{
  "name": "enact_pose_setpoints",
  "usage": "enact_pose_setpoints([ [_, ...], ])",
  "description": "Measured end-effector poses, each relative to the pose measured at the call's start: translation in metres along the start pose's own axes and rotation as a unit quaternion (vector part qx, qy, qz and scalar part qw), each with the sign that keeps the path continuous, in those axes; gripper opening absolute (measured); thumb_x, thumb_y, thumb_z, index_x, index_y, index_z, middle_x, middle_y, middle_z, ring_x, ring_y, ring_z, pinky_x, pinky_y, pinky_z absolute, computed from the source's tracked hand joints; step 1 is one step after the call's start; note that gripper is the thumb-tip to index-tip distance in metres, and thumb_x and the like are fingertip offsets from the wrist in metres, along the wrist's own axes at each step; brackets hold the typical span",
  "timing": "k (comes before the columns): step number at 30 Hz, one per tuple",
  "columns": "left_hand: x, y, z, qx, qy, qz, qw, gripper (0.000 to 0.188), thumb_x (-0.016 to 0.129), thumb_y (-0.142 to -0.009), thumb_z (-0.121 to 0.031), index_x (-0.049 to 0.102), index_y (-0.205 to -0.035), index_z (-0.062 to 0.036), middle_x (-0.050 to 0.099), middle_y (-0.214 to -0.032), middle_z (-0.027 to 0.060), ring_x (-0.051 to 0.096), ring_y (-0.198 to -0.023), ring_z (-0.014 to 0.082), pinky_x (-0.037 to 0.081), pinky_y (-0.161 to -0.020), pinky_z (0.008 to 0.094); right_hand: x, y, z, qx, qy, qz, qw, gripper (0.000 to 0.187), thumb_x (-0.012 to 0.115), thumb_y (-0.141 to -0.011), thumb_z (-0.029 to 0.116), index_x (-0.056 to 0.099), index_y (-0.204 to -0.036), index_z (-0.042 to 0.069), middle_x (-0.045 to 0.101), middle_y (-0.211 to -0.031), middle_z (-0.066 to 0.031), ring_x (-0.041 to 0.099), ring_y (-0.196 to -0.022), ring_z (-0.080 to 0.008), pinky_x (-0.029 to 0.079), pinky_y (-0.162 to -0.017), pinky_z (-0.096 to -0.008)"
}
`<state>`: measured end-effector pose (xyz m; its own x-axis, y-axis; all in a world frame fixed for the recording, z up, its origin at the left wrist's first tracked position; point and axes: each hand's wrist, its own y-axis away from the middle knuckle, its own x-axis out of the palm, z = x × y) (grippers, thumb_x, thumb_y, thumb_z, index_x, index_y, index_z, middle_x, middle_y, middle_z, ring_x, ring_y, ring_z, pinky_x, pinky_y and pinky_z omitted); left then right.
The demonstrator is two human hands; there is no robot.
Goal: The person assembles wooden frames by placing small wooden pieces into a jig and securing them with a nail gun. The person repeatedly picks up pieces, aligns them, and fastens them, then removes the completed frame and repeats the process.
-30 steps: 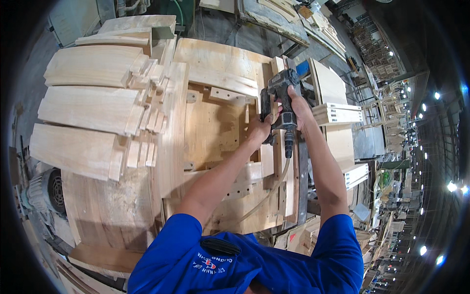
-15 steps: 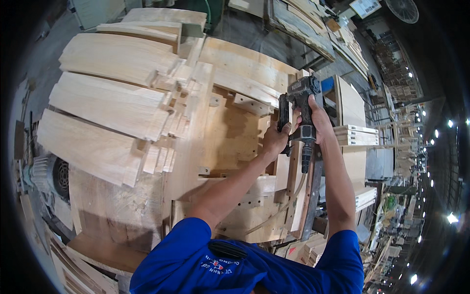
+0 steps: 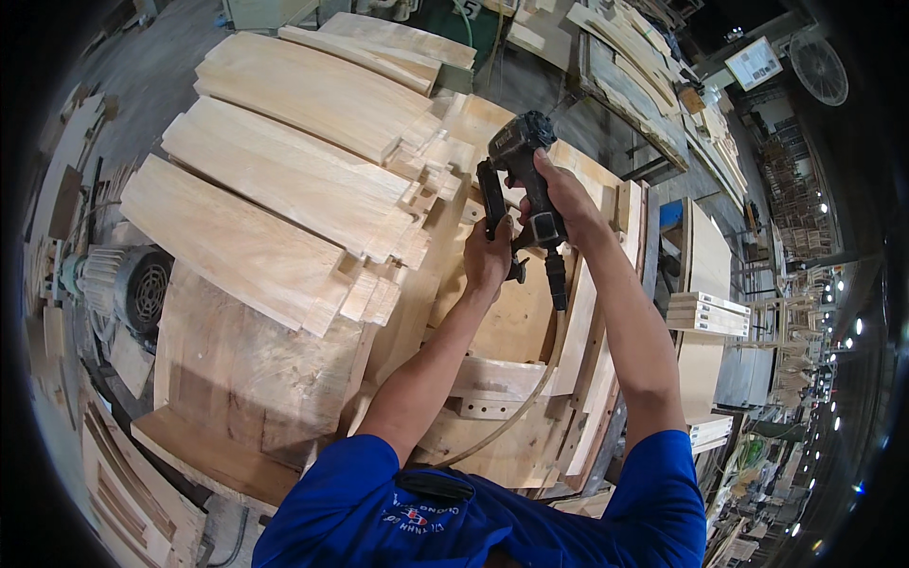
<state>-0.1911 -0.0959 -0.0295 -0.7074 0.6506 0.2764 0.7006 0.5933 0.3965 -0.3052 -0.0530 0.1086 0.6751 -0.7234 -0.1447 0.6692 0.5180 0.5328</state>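
A black pneumatic nail gun (image 3: 538, 194) is held up over the wooden workpiece on the bench. My right hand (image 3: 566, 194) wraps round its handle, with the thumb up near the head. Lower on the tool, my left hand (image 3: 489, 254) grips the magazine side. A pale air hose (image 3: 530, 402) hangs from the fitting under the handle and curves back toward me. Beneath the tool lies a wooden frame (image 3: 502, 377) of pale boards on a plywood panel (image 3: 502, 322); my arms and the nail gun hide parts of it.
Stacked pale boards (image 3: 275, 156) with notched ends lie to the left of the frame. An electric motor (image 3: 133, 284) sits at the far left. More stacked wood pieces (image 3: 708, 314) stand at the right. A worktable (image 3: 630, 99) with planks is at the back, near a round fan (image 3: 818, 71).
Both hands have carried the nail gun to the left and slightly up, away from the frame's right edge. The view has shifted, so the boards appear further right.
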Motion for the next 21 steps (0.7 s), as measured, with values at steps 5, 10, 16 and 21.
enact_pose_setpoints([
  [5, -0.006, -0.010, 0.001, -0.025, 0.023, 0.004, 0.999, 0.039, 0.066, -0.104, -0.037, 0.072, -0.119, -0.0009, 0.072, -0.088, 0.0084, 0.066, -0.075, 0.0161, 0.052, -0.068, 0.0369, 0.009, -0.009, 0.004, 0.018, 0.013, -0.009, 1.000, 0.068, 0.040, -0.112, 0.061, 0.070, -0.119, 0.001, 0.066, -0.068, -0.0058, 0.068, -0.055, -0.0183, 0.056, -0.051, -0.0326],
  [10, -0.006, -0.017, 0.008, -0.023, 0.031, 0.012, 0.999, 0.039, 0.067, -0.104, -0.035, 0.071, -0.120, 0.0001, 0.072, -0.089, 0.0086, 0.065, -0.075, 0.0157, 0.052, -0.068, 0.0363, 0.013, -0.010, 0.005, 0.010, 0.029, -0.010, 0.999, 0.068, 0.041, -0.112, 0.062, 0.071, -0.116, 0.001, 0.066, -0.070, -0.0060, 0.067, -0.055, -0.0177, 0.055, -0.052, -0.0326],
  [16, -0.008, 0.015, -0.001, -0.008, 0.103, 0.059, 0.993, 0.037, 0.068, -0.106, -0.031, 0.068, -0.127, -0.0012, 0.067, -0.092, -0.0010, 0.060, -0.077, 0.0054, 0.048, -0.065, 0.0245, 0.021, 0.033, 0.001, -0.039, 0.053, -0.039, 0.997, 0.064, 0.045, -0.111, 0.059, 0.069, -0.116, 0.000, 0.066, -0.071, -0.0086, 0.066, -0.056, -0.0194, 0.056, -0.055, -0.0336],
  [21, -0.024, 0.096, 0.015, -0.018, 0.020, 0.050, 0.998, 0.037, 0.067, -0.106, -0.029, 0.061, -0.129, -0.0009, 0.069, -0.090, 0.0021, 0.063, -0.074, 0.0074, 0.052, -0.064, 0.0262, 0.023, 0.124, -0.038, -0.043, -0.011, -0.015, 0.999, 0.057, 0.046, -0.113, 0.054, 0.066, -0.122, 0.001, 0.064, -0.067, -0.0081, 0.066, -0.054, -0.0191, 0.055, -0.054, -0.0326],
])
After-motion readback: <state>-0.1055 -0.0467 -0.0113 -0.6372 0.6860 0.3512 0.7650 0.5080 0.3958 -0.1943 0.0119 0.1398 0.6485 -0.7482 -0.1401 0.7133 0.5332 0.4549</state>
